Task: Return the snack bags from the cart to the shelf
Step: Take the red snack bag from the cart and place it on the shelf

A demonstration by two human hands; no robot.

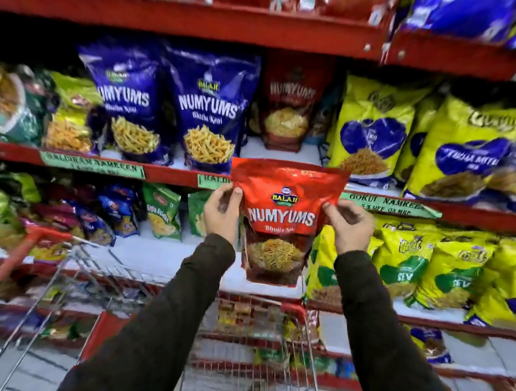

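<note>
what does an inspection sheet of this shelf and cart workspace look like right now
surface: red shelf with a bare gap in front of a matching red bag
job's things: red Numyums bag held upright in the air above the cart
clutter: blue Numyums bags left of the gap, yellow bags right
grippers: left hand and right hand pinch the bag's upper sides
cables: nothing seen
surroundings: shelves full of snacks above and below

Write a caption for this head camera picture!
Both hands lift a red Numyums bag above the cart toward the shelf.
</note>
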